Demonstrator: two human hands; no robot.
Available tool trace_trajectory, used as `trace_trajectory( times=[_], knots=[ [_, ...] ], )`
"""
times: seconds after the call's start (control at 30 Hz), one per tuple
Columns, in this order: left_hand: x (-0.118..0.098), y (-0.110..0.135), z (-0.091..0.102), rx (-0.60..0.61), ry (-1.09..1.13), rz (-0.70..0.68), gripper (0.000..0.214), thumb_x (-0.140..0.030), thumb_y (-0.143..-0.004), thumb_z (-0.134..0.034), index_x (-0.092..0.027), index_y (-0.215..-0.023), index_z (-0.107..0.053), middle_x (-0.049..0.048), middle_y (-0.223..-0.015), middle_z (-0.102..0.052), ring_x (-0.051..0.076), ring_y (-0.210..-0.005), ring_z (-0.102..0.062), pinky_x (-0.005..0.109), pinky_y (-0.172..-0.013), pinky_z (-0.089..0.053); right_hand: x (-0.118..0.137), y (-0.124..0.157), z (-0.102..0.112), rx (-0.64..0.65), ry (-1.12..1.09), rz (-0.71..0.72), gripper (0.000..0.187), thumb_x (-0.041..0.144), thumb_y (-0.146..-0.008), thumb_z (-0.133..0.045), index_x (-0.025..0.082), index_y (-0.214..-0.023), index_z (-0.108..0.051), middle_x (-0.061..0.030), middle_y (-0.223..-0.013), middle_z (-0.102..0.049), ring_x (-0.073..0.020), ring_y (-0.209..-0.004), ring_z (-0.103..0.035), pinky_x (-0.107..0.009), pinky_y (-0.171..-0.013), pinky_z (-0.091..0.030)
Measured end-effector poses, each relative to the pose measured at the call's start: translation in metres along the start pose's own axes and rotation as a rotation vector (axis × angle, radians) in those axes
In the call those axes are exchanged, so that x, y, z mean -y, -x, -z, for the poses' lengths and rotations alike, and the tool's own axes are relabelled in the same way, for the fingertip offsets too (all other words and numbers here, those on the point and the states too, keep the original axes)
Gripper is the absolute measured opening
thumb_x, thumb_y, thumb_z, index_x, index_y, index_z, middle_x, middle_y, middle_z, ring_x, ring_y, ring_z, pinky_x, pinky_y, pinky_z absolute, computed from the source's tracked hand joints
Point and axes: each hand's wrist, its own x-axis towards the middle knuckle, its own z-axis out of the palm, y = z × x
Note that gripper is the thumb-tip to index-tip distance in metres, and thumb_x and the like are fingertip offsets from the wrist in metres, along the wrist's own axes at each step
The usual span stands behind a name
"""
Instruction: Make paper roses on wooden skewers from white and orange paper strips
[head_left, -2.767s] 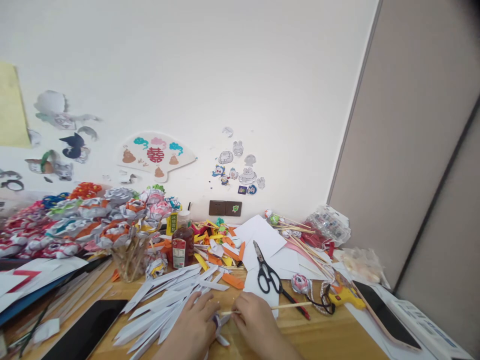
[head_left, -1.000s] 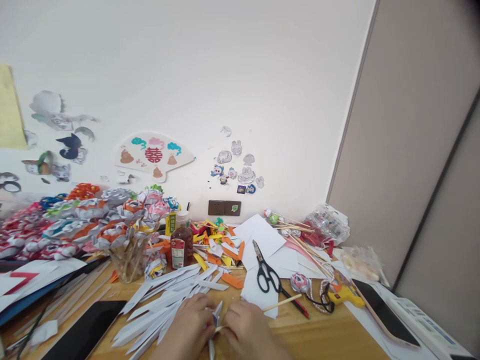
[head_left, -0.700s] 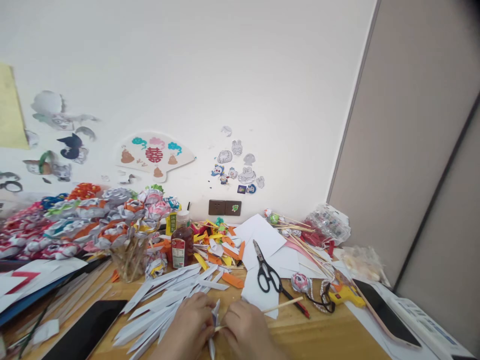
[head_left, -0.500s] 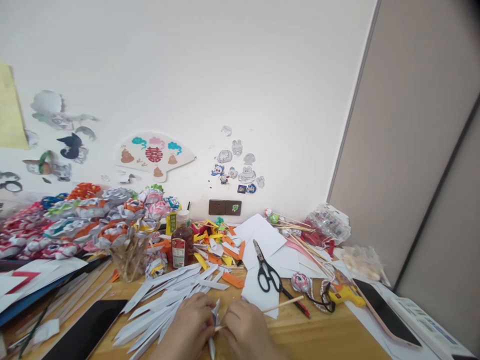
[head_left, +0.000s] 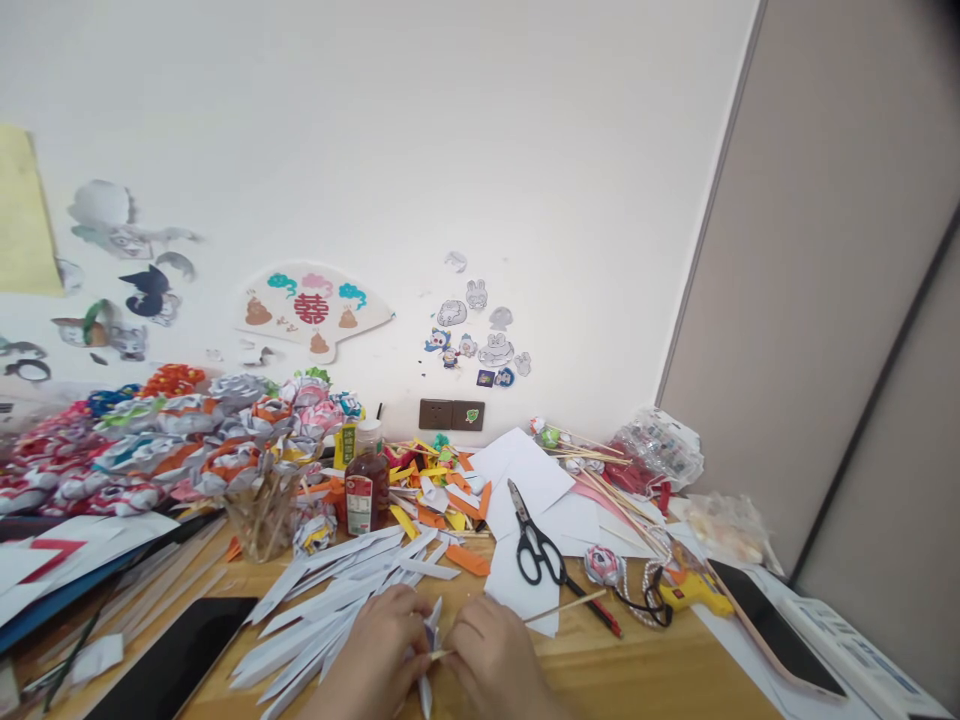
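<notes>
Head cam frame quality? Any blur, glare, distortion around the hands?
Head view: soft, even light on the wall, no glare or hard shadows; the edge of the grey panel leans, likely lens distortion, top-right corner darkens; left hand and right hand, pinching a paper strip and a stick, are cropped at the bottom edge, slightly soft.

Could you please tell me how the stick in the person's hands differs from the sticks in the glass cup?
The held stick lies nearly level; the cup's sticks stand upright. The held stick is single, its far end bare; the cup's sticks bunch under paper flowers. Both are thin pale wood.
</notes>
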Motion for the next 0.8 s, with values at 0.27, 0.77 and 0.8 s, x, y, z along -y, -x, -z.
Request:
trace_trajectory(
  times=[0.27, 0.77, 0.8],
  knots=[
    [-0.0019, -0.0001, 0.0016, 0.018, -0.009, 0.016, 0.016, -0.008, -0.068, -0.066, -0.022, -0.063, -0.072, 0.0038, -0.103, -0.073, 0.023, -0.101, -0.06, 0.034, -0.086, -0.042, -0.0011, 0.0021, -0.003, -0.002, 0.028, 0.042, 0.042, 0.028, -0.1, -0.032, 0.019, -0.064, -0.051, -0.0009, -0.061, -0.054, -0.0156, -0.056, -0.049, -0.028, -0.052, -0.03],
    [-0.0016, 0.0007, -0.0011, -0.015, -0.023, -0.004, 0.015, -0.008, -0.069, -0.065, -0.022, -0.064, -0.07, 0.0028, -0.097, -0.072, 0.022, -0.1, -0.058, 0.033, -0.086, -0.04, -0.0003, 0.0061, -0.0059, -0.005, 0.119, 0.125, 0.03, 0.019, -0.094, -0.046, 0.018, -0.064, -0.048, 0.0005, -0.061, -0.052, -0.0143, -0.056, -0.048, -0.028, -0.051, -0.027],
    [-0.0013, 0.0004, -0.0016, -0.017, -0.034, -0.004, 0.016, -0.008, -0.069, -0.065, -0.022, -0.065, -0.07, 0.0026, -0.097, -0.072, 0.022, -0.1, -0.058, 0.033, -0.086, -0.04, -0.0009, 0.0052, -0.0053, -0.005, 0.128, 0.128, 0.03, 0.018, -0.093, -0.047, 0.018, -0.063, -0.048, 0.0006, -0.061, -0.053, -0.0141, -0.056, -0.048, -0.027, -0.051, -0.027]
  ],
)
